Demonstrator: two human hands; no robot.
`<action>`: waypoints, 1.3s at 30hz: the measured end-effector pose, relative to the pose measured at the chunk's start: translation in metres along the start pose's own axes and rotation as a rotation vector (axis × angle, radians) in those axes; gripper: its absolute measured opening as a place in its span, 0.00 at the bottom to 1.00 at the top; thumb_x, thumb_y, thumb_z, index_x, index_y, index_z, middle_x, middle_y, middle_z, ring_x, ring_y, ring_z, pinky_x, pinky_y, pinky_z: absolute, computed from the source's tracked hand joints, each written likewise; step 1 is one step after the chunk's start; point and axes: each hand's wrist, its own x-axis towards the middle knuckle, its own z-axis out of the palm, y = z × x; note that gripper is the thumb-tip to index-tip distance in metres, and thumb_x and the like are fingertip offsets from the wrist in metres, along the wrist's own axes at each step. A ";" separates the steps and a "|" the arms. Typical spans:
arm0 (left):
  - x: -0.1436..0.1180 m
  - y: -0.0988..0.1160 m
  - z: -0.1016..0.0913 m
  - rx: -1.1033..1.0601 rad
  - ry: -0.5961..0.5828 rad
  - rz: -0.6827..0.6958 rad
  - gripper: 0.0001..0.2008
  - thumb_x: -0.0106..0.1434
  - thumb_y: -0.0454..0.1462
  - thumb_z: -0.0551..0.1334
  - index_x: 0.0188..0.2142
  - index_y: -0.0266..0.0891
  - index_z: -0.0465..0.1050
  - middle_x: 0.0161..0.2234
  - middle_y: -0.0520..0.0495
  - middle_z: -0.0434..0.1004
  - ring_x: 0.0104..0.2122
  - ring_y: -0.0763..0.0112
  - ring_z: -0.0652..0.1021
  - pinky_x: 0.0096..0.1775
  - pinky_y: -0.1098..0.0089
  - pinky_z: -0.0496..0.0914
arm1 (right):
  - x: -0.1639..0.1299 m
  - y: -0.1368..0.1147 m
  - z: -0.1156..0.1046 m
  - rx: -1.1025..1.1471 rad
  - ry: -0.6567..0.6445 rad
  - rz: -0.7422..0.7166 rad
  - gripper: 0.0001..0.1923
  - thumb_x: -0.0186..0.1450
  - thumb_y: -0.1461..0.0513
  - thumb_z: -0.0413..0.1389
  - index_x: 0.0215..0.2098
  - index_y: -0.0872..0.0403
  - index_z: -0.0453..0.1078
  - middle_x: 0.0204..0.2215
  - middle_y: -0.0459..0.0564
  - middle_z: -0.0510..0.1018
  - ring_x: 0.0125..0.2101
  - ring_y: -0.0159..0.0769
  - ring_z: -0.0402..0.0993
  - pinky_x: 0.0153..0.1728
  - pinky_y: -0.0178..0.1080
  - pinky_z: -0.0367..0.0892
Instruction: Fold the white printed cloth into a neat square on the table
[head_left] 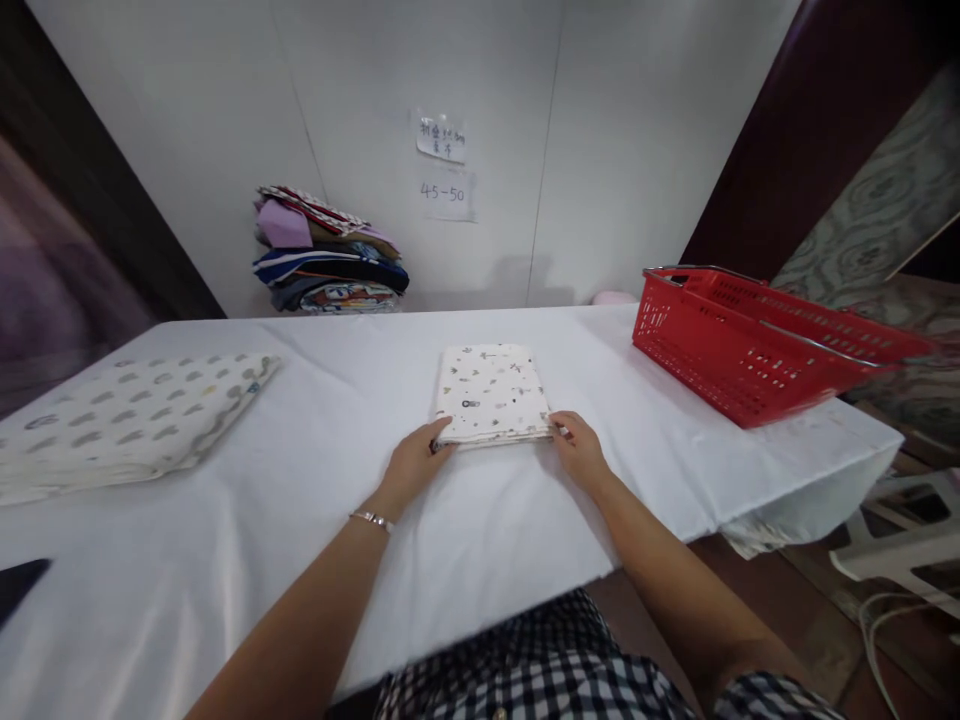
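A folded white cloth (493,392) with small printed figures and leaves lies flat on the white-covered table (300,560) in front of me. My left hand (414,458) grips its near left corner between thumb and fingers; a silver bracelet circles that wrist. At the near right corner, my right hand (579,446) pinches the layered edge. The fingertips of both hands are partly hidden by the fabric. Along the near edge several stacked layers show.
On the left lies a larger folded cloth (135,410) with grey cloud-like prints. A pile of folded fabrics (330,255) rises at the back left against the wall. A red plastic basket (750,340) stands at the right. Beyond the table's right edge is a white stool (900,520).
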 end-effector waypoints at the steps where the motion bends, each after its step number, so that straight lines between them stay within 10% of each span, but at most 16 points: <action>1: -0.005 0.002 0.002 -0.013 -0.001 -0.002 0.24 0.58 0.45 0.57 0.54 0.46 0.66 0.46 0.51 0.74 0.37 0.68 0.74 0.41 0.69 0.69 | -0.001 0.002 -0.003 0.045 0.029 0.017 0.13 0.59 0.60 0.49 0.40 0.50 0.72 0.43 0.50 0.72 0.40 0.38 0.69 0.34 0.38 0.66; 7: -0.020 0.006 0.005 -0.050 0.024 -0.056 0.25 0.58 0.47 0.57 0.54 0.46 0.67 0.28 0.54 0.74 0.27 0.71 0.72 0.32 0.71 0.69 | 0.002 0.010 -0.010 0.078 0.170 0.124 0.10 0.59 0.57 0.50 0.33 0.51 0.72 0.35 0.48 0.73 0.36 0.37 0.69 0.36 0.40 0.63; 39: -0.015 0.012 0.003 0.040 0.006 -0.036 0.23 0.58 0.48 0.55 0.53 0.46 0.67 0.31 0.53 0.74 0.27 0.71 0.72 0.32 0.70 0.68 | 0.027 0.004 -0.012 0.416 0.135 0.444 0.11 0.49 0.59 0.58 0.15 0.53 0.63 0.51 0.49 0.71 0.47 0.44 0.68 0.50 0.45 0.57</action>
